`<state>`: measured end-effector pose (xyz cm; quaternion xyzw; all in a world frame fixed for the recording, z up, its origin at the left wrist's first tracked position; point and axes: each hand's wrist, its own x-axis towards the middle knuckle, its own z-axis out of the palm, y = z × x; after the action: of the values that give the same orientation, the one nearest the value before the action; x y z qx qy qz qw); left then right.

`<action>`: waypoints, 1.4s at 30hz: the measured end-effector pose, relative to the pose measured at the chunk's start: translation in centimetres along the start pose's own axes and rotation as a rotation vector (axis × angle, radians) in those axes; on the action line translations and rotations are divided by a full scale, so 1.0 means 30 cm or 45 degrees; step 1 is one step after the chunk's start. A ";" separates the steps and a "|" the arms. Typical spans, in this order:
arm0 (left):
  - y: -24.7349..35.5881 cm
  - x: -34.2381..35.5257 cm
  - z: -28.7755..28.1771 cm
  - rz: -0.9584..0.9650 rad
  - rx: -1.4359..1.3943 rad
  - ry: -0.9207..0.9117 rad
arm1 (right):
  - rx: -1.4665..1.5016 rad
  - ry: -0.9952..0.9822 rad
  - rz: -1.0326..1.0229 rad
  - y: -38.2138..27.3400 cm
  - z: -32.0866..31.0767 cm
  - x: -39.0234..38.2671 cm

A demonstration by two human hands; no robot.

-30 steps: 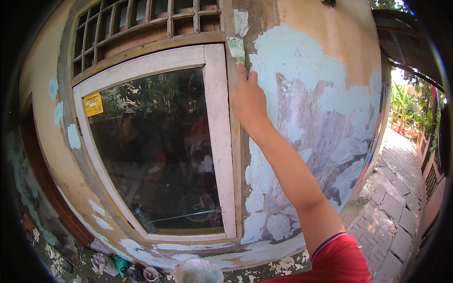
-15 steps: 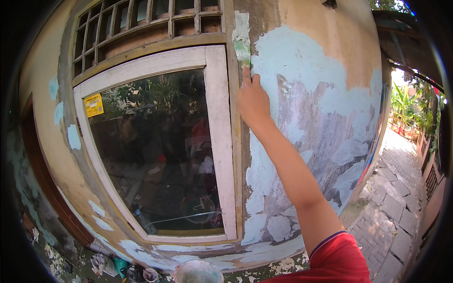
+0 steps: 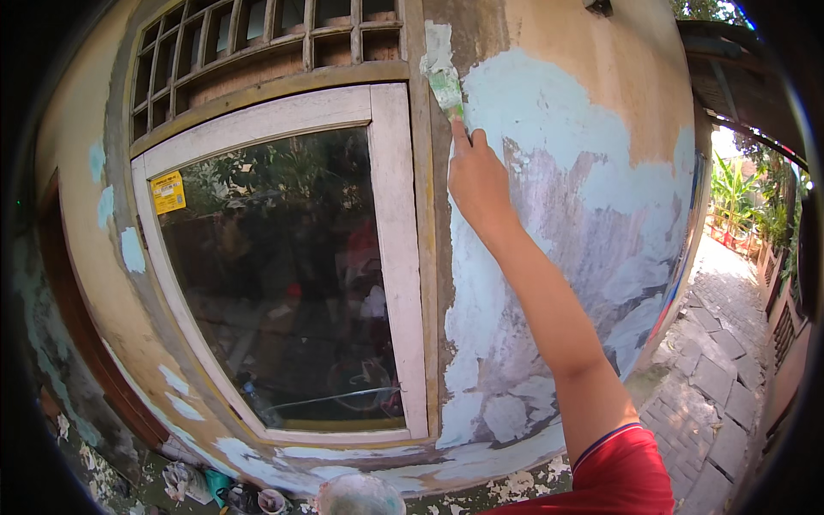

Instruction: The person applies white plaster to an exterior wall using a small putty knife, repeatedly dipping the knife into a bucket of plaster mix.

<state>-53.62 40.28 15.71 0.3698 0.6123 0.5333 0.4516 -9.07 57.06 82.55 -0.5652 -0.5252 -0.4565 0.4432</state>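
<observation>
My right hand (image 3: 481,184) is raised to the wall, with its fingers closed around a green putty knife (image 3: 446,91). Pale putty smears the blade, which lies against the narrow strip of wall beside the window. Just above it runs a fresh whitish streak of putty (image 3: 439,43). To the right of my hand, the wall (image 3: 592,69) carries broad pale-blue putty patches over grey and tan areas. A white-framed glass window (image 3: 400,257) is on the left of my arm. My left hand is out of the picture.
Above the window is a wooden lattice (image 3: 309,47). A pale, round-topped container (image 3: 360,496) stands below, partly cut off. Bags and a small pot (image 3: 272,500) lie along the wall's foot among flakes. A paved path (image 3: 704,369) runs along the right.
My right hand has shifted slightly right and down. The putty knife has tilted, its blade end now leaning left, and more of its green part shows.
</observation>
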 end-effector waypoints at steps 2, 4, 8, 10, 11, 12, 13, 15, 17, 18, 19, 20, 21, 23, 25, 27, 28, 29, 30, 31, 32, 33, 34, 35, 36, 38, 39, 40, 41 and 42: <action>-0.022 0.010 -0.019 0.041 0.031 -0.015 | 0.067 0.009 0.021 -0.016 -0.030 -0.040; -0.042 0.021 -0.022 0.071 0.051 -0.040 | 0.105 0.053 0.017 -0.019 -0.054 -0.033; -0.070 0.036 -0.010 -0.019 0.023 -0.023 | 0.102 0.152 -0.024 -0.015 -0.028 0.054; 0.003 -0.004 0.052 -0.071 -0.041 0.014 | 0.044 0.119 -0.023 0.016 0.002 0.057; 0.035 -0.016 0.085 -0.098 -0.072 0.026 | 0.005 0.075 -0.010 0.038 0.012 0.046; 0.014 -0.009 0.050 -0.084 -0.067 0.057 | 0.015 0.035 0.009 0.017 0.025 0.041; -0.015 -0.002 0.025 -0.076 -0.067 0.083 | 0.053 0.021 0.017 -0.007 0.026 0.021; -0.056 0.000 0.007 -0.060 -0.040 0.108 | 0.102 -0.007 0.029 -0.026 0.006 -0.029; -0.031 -0.012 0.030 -0.040 0.017 0.103 | 0.112 0.091 -0.004 0.008 0.020 -0.037; -0.019 -0.014 0.030 -0.048 0.038 0.074 | 0.118 0.141 -0.017 0.025 0.031 -0.041; -0.010 -0.016 0.030 -0.055 0.060 0.045 | 0.091 0.136 -0.044 0.038 0.046 -0.034; -0.005 -0.014 0.035 -0.063 0.081 0.015 | 0.063 0.130 -0.072 0.053 0.063 -0.017; -0.007 -0.013 0.027 -0.033 0.115 0.025 | 0.048 0.125 -0.098 0.048 0.074 -0.004; -0.032 -0.010 0.010 0.028 0.182 0.041 | 0.018 0.138 -0.085 0.039 0.088 0.003; -0.097 0.022 -0.028 0.158 0.193 0.105 | 0.016 0.155 -0.066 -0.001 0.107 0.029; -0.118 0.021 -0.033 0.094 0.184 0.115 | -0.018 0.157 -0.042 -0.015 0.112 0.063; 0.019 -0.025 0.049 -0.036 0.168 0.049 | -0.086 0.141 -0.050 0.031 0.090 0.076; 0.109 -0.064 0.067 -0.157 0.160 0.034 | -0.104 0.132 -0.047 0.034 0.065 0.105; 0.106 -0.067 0.054 -0.161 0.117 0.026 | -0.105 0.126 -0.042 0.020 0.055 0.130; 0.096 -0.063 0.044 -0.164 0.073 0.014 | -0.092 0.127 -0.048 0.014 0.053 0.149; 0.081 -0.055 0.037 -0.168 0.030 -0.001 | -0.083 0.128 -0.055 0.011 0.051 0.165; 0.056 -0.048 0.023 -0.145 0.000 0.011 | -0.064 0.130 -0.062 -0.002 0.054 0.177; 0.022 -0.034 0.020 -0.120 -0.033 0.018 | -0.016 0.149 -0.046 0.000 0.046 0.190; -0.012 -0.020 0.017 -0.096 -0.063 0.021 | 0.031 0.168 -0.029 0.012 0.030 0.200; -0.051 -0.004 0.024 -0.076 -0.027 0.024 | 0.071 0.186 -0.019 0.028 0.016 0.206; -0.097 0.025 0.036 -0.062 0.037 0.026 | 0.096 0.240 -0.021 0.053 -0.037 0.212; -0.121 0.040 0.048 -0.055 0.064 0.012 | 0.098 0.264 -0.023 0.069 -0.057 0.211; -0.155 0.062 0.036 -0.038 0.107 0.021 | 0.102 0.241 -0.007 0.069 -0.059 0.203; -0.187 0.081 0.026 -0.019 0.146 0.032 | 0.091 0.220 -0.028 0.066 -0.058 0.188; -0.234 0.106 0.012 -0.002 0.182 0.034 | 0.079 0.201 -0.051 0.062 -0.056 0.169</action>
<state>-54.09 42.27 8.26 0.3934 0.6551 0.4929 0.4162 -7.15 56.26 87.82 -0.5026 -0.5139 -0.4918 0.4913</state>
